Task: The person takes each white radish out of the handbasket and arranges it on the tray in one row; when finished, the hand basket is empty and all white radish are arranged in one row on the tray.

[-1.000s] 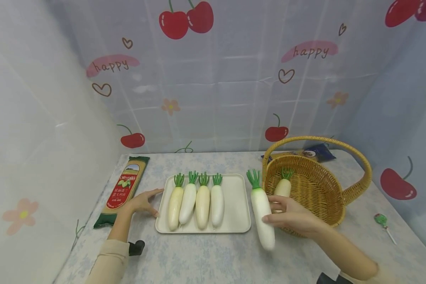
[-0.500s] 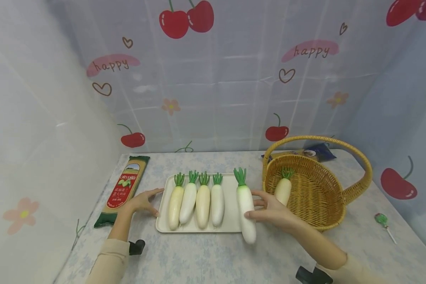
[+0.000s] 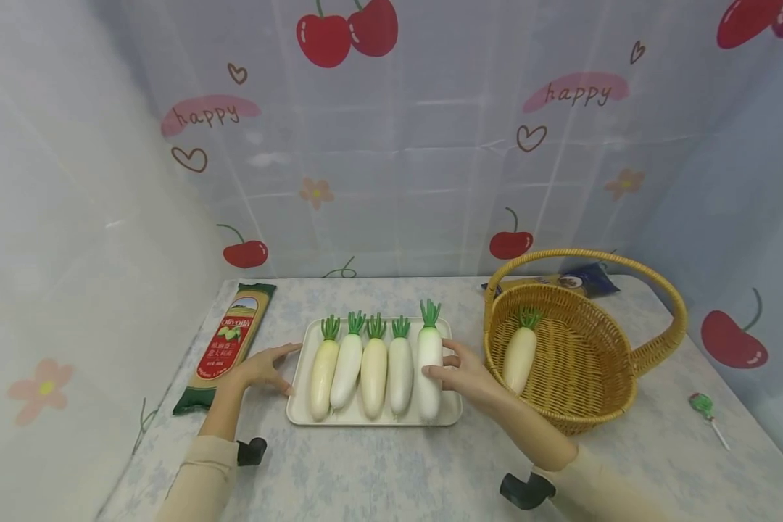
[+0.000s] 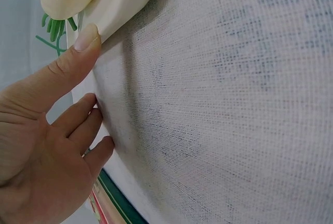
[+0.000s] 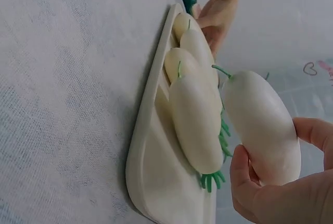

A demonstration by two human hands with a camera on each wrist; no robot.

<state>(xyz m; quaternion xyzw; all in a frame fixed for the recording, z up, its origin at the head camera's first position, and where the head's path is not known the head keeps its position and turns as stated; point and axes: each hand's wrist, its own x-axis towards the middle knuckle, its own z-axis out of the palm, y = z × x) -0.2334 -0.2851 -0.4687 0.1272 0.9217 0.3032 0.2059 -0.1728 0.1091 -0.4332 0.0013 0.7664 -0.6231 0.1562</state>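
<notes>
My right hand (image 3: 465, 373) pinches a white radish (image 3: 429, 370) with green leaf stubs. In the right wrist view this radish (image 5: 263, 127) hangs above the right end of the cream tray (image 5: 136, 166). Several more radishes, white and pale yellow, lie side by side on the tray (image 3: 453, 409), such as the pale yellow radish (image 3: 324, 380) at its left end. My left hand (image 3: 259, 371) rests at the tray's left edge, thumb spread from the fingers. The left wrist view shows its thumb (image 4: 78, 57) at the rim, the other fingers loosely bent.
To the right stands a wicker basket (image 3: 577, 370) with a tall handle and one pale yellow radish (image 3: 520, 357) inside. Behind it lies a dark blue packet (image 3: 590, 281). A pasta packet (image 3: 228, 341) is at the left, a lollipop (image 3: 701, 406) at the far right.
My right hand has carried the white radish leftward from beside the basket to over the tray's right end. The left hand has stayed at the tray's edge.
</notes>
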